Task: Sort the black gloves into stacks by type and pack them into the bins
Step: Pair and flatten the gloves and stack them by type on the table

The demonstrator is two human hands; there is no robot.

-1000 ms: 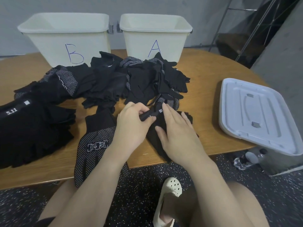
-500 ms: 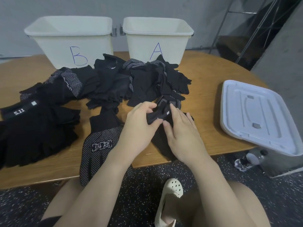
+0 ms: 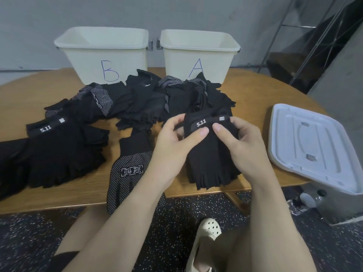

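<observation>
Clamped between both thumbs and curled fingers: a black fabric fingerless glove with a white "5.11" wrist strap (image 3: 210, 152), left hand (image 3: 172, 148) pinching the strap's left end, right hand (image 3: 241, 146) gripping its right end. Glove raised at the cuff, short cut-off fingers draped down toward the front edge of the rounded wooden table (image 3: 255, 95). Just left of it, flat at the front edge with fingers hanging over: a black knit glove covered in white dots and a boxed white logo (image 3: 127, 169). Further left, near the table's left edge: a stack of matching black "5.11" fingerless gloves (image 3: 62, 154). Spread across the middle of the table, behind the hands: an unsorted heap of black gloves, some dotted (image 3: 141, 101). Along the back edge, side by side: a cream plastic bin marked "B" (image 3: 110, 55) on the left, a cream plastic bin marked "A" (image 3: 198, 55) on the right. Beyond the right edge, overlapping the table's corner: a pale grey plastic lid (image 3: 310, 146) atop a grey container. Below, on the speckled dark floor: a cream perforated clog (image 3: 204, 244).
</observation>
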